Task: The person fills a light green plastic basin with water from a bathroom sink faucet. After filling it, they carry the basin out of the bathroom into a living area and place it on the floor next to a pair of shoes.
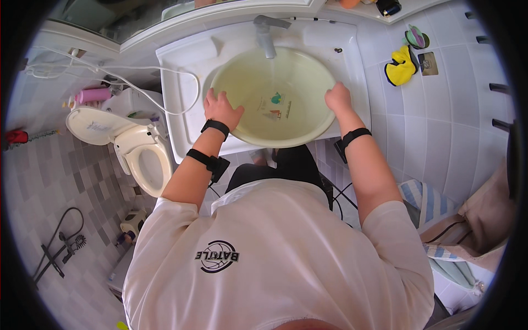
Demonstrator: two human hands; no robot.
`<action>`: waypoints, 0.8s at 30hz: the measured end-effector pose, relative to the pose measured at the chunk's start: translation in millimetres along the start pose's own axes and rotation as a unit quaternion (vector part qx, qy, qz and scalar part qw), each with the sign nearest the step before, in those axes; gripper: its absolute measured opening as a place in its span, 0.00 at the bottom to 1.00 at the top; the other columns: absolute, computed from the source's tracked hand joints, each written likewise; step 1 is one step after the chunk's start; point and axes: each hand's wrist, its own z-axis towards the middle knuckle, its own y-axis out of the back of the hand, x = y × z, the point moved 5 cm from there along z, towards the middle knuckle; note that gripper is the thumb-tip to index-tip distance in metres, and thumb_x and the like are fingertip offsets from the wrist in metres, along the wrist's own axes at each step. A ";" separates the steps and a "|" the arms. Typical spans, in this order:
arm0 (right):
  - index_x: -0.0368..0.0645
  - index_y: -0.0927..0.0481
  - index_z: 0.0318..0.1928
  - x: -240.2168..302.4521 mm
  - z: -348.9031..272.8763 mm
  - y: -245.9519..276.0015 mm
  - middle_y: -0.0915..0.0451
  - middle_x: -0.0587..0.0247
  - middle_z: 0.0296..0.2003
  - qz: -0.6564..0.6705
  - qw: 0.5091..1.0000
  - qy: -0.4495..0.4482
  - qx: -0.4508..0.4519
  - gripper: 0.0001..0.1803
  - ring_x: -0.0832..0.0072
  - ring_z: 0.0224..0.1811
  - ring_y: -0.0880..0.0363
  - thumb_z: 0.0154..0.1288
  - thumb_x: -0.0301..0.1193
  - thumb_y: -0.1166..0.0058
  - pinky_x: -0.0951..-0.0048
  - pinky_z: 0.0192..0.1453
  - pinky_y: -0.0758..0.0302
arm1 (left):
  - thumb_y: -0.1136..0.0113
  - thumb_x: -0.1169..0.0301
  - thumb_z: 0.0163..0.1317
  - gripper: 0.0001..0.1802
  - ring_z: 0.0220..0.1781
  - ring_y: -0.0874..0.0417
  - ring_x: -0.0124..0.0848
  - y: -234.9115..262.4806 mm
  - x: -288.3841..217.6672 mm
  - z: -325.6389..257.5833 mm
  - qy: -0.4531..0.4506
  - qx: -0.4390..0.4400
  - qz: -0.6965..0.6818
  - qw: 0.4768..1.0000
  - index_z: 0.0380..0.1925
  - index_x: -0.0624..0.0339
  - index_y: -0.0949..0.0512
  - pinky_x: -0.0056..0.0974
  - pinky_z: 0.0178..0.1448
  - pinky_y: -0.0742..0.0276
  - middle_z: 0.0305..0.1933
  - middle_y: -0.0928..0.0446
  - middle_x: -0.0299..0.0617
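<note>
Nearest, a pale shirt with a round dark emblem, filling the low part of the view. Beyond it, two bare forearms with black wrist straps, reaching far toward a white sink (181, 115).

On the sink, a wide pale yellow-green plastic basin (273, 98), sitting across the bowl, its near edge overhanging a little toward the body. Small coloured pictures on its bottom. Shallow water inside, with a thin stream falling from the grey tap (267, 34) at the far middle.

Left hand (221, 108) on the left rim of the basin, fingers pressed together and curled over the edge, pinching the rim. Right hand (339, 99) on the right rim, fingers folded over the edge in the same way; fingertips hidden inside, so exact spread cannot be told.

Judging from thin plastic: light when empty, but heavier with water, somewhat flexible at the rim, wet and so probably slippery. Best held at two opposite sides of the rim, as now, kept level against sloshing. Not fragile, but likely to bend if lifted by one side only.

To the left, near the floor, a white toilet (144, 151) with open lid, and a pink bottle (93, 94) farther. To the right, on the tiled wall, a yellow glove-like cloth (400, 67).
</note>
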 end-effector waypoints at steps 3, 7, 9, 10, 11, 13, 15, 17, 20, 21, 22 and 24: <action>0.29 0.21 0.52 -0.8 -0.7 0.7 0.16 0.31 0.50 0.007 1.000 -0.001 -0.009 0.16 0.39 0.56 0.16 0.68 0.28 0.45 0.47 0.60 0.19 | 0.28 0.53 0.56 0.44 0.80 0.43 0.65 -0.3 0.4 -0.4 -0.003 -0.001 -0.001 1.000 0.69 0.64 0.28 0.56 0.80 0.34 0.80 0.46 0.70; 0.28 0.22 0.55 -4.6 2.2 -3.1 0.16 0.31 0.52 0.023 1.000 -0.007 0.004 0.20 0.38 0.57 0.17 0.69 0.31 0.43 0.47 0.63 0.21 | 0.28 0.52 0.56 0.45 0.80 0.42 0.66 -1.6 1.4 0.6 0.021 -0.001 -0.011 1.000 0.71 0.65 0.29 0.57 0.80 0.34 0.80 0.47 0.70; 0.28 0.23 0.55 -3.9 4.4 -3.6 0.16 0.31 0.52 0.020 1.000 -0.004 0.012 0.21 0.38 0.57 0.17 0.69 0.31 0.43 0.47 0.63 0.21 | 0.28 0.52 0.56 0.46 0.80 0.42 0.66 0.6 -0.2 1.2 0.022 0.004 -0.002 1.000 0.71 0.65 0.30 0.57 0.79 0.34 0.80 0.47 0.70; 0.28 0.23 0.55 -3.1 7.2 -2.9 0.16 0.31 0.51 0.017 1.000 0.000 0.017 0.21 0.38 0.57 0.17 0.69 0.32 0.42 0.47 0.63 0.21 | 0.28 0.52 0.56 0.46 0.80 0.42 0.66 2.1 -1.7 3.3 0.022 0.007 0.005 1.000 0.71 0.65 0.30 0.56 0.79 0.34 0.81 0.47 0.70; 0.28 0.23 0.55 -4.3 6.8 -2.7 0.16 0.31 0.51 0.018 1.000 -0.001 0.018 0.21 0.38 0.57 0.17 0.69 0.32 0.42 0.47 0.63 0.21 | 0.28 0.52 0.56 0.46 0.80 0.42 0.66 1.1 -1.6 3.5 0.022 0.008 0.007 1.000 0.71 0.65 0.30 0.56 0.79 0.34 0.81 0.47 0.70; 0.28 0.23 0.55 -6.3 3.6 -4.8 0.16 0.31 0.51 0.034 0.999 -0.005 0.020 0.21 0.38 0.57 0.17 0.69 0.33 0.41 0.47 0.62 0.21 | 0.28 0.52 0.57 0.46 0.80 0.40 0.66 -2.8 1.1 3.2 0.016 0.006 0.009 1.000 0.71 0.64 0.30 0.56 0.79 0.33 0.81 0.48 0.69; 0.28 0.23 0.55 -3.1 8.3 -4.3 0.16 0.31 0.51 0.035 0.999 0.001 0.025 0.21 0.38 0.58 0.17 0.69 0.33 0.40 0.47 0.62 0.21 | 0.28 0.52 0.57 0.46 0.80 0.41 0.66 -3.5 4.9 6.7 0.018 0.007 0.024 1.000 0.72 0.64 0.31 0.55 0.79 0.33 0.81 0.48 0.69; 0.29 0.23 0.55 -1.5 5.9 -4.4 0.16 0.31 0.52 0.033 0.999 0.007 0.032 0.21 0.38 0.58 0.17 0.68 0.33 0.40 0.47 0.62 0.21 | 0.28 0.52 0.57 0.46 0.80 0.41 0.65 -5.9 6.8 4.5 0.022 0.009 0.036 0.999 0.72 0.64 0.31 0.55 0.79 0.33 0.81 0.48 0.69; 0.28 0.24 0.55 5.3 0.6 0.1 0.16 0.31 0.52 0.036 0.999 0.007 0.036 0.19 0.40 0.58 0.17 0.68 0.28 0.44 0.49 0.61 0.19 | 0.28 0.52 0.56 0.47 0.80 0.41 0.64 -3.0 6.8 3.3 0.025 0.003 0.035 0.999 0.72 0.64 0.31 0.55 0.79 0.33 0.82 0.48 0.68; 0.28 0.24 0.55 2.9 -0.2 0.1 0.16 0.32 0.53 0.040 0.999 0.002 0.036 0.19 0.41 0.58 0.16 0.68 0.28 0.43 0.50 0.61 0.19 | 0.28 0.52 0.56 0.47 0.80 0.41 0.64 -3.7 4.0 4.0 0.026 0.012 0.029 0.999 0.72 0.65 0.31 0.55 0.79 0.33 0.82 0.48 0.67; 0.28 0.24 0.55 1.5 0.5 0.4 0.16 0.32 0.53 0.043 0.998 -0.003 0.036 0.19 0.41 0.58 0.16 0.68 0.28 0.43 0.50 0.62 0.19 | 0.28 0.52 0.56 0.47 0.80 0.41 0.63 -3.7 1.7 4.7 0.027 0.022 0.023 0.999 0.72 0.65 0.31 0.54 0.79 0.33 0.82 0.48 0.67; 0.28 0.24 0.55 1.1 2.0 0.3 0.16 0.32 0.53 0.039 0.999 -0.009 0.036 0.20 0.42 0.58 0.16 0.68 0.29 0.42 0.50 0.62 0.18 | 0.28 0.52 0.56 0.47 0.80 0.41 0.63 -3.9 2.3 3.9 0.029 0.017 0.019 0.999 0.72 0.65 0.31 0.54 0.79 0.33 0.82 0.48 0.67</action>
